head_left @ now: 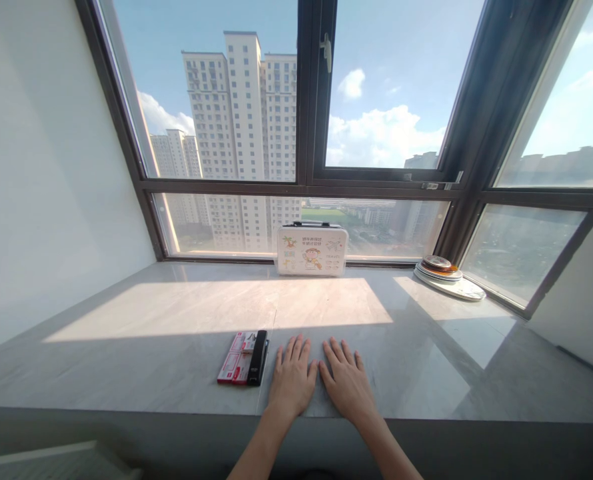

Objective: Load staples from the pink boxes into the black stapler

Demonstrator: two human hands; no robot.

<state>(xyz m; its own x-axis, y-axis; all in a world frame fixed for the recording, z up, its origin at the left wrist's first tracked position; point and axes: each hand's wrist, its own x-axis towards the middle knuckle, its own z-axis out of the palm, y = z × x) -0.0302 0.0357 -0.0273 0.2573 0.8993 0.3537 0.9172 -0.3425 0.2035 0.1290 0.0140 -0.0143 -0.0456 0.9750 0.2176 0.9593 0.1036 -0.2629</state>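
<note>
My left hand [292,377] lies flat, palm down, on the grey marble sill [166,373], fingers spread and pointing at the window. Beside it on the right, my right hand [346,379] rests the same way, the two thumbs almost meeting. Neither hand holds anything. Just left of my left hand is a black stapler [258,359], lying along the right side of a red and white package [234,360]. A smaller box [249,343] with a stapler picture sits at the package's upper part.
A white case [311,251] with cartoon print and a dark handle stands against the window. Stacked plates or lids [449,280] are in the back right corner. The sill's front edge [426,420] runs below my hands; a white wall [51,167] rises at left.
</note>
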